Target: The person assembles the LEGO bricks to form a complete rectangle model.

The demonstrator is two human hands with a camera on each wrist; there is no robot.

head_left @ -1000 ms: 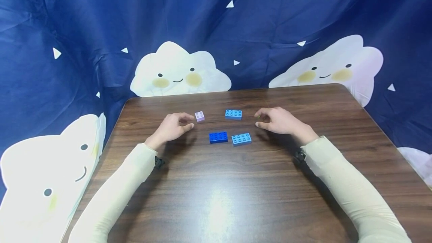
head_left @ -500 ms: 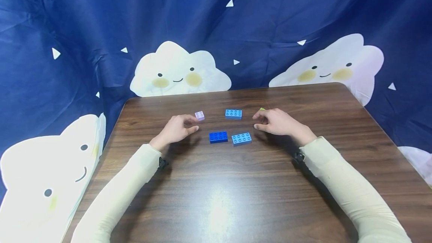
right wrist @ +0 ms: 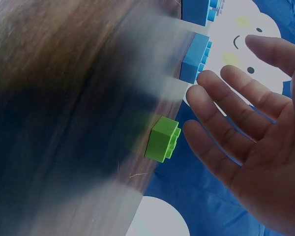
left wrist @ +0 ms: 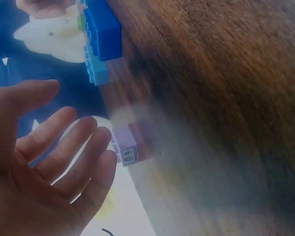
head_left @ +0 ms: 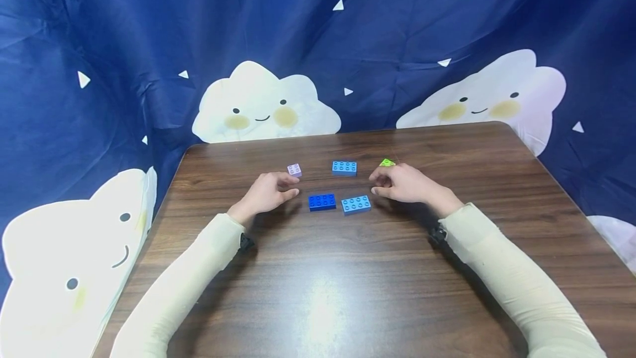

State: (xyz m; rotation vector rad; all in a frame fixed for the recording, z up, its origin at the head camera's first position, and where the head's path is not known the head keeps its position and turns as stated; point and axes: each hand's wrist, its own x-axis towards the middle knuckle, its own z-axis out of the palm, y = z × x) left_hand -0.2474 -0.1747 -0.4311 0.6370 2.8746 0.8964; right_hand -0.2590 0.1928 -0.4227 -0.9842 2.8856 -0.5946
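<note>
My left hand (head_left: 265, 192) hovers over the table with relaxed fingers and holds nothing. Just beyond its fingertips lies a small lilac brick (head_left: 294, 170), which also shows in the left wrist view. A dark blue brick (head_left: 322, 202) lies to the right of that hand. Beside it is a light blue brick (head_left: 355, 204), and farther back sits another blue brick (head_left: 344, 168). My right hand (head_left: 404, 184), its fingers loosely bent and holding nothing, is right of these. A lime green brick (right wrist: 162, 139) sits behind it, partly hidden by the hand in the head view.
The brown wooden table (head_left: 278, 291) carries all the bricks. A dark blue curtain (head_left: 377, 26) printed with white clouds hangs behind its back edge and along the left side.
My left hand has moved right and slightly nearer, toward the dark blue brick. My right hand has shifted slightly left and nearer, uncovering more of the green brick. The bricks have stayed put.
</note>
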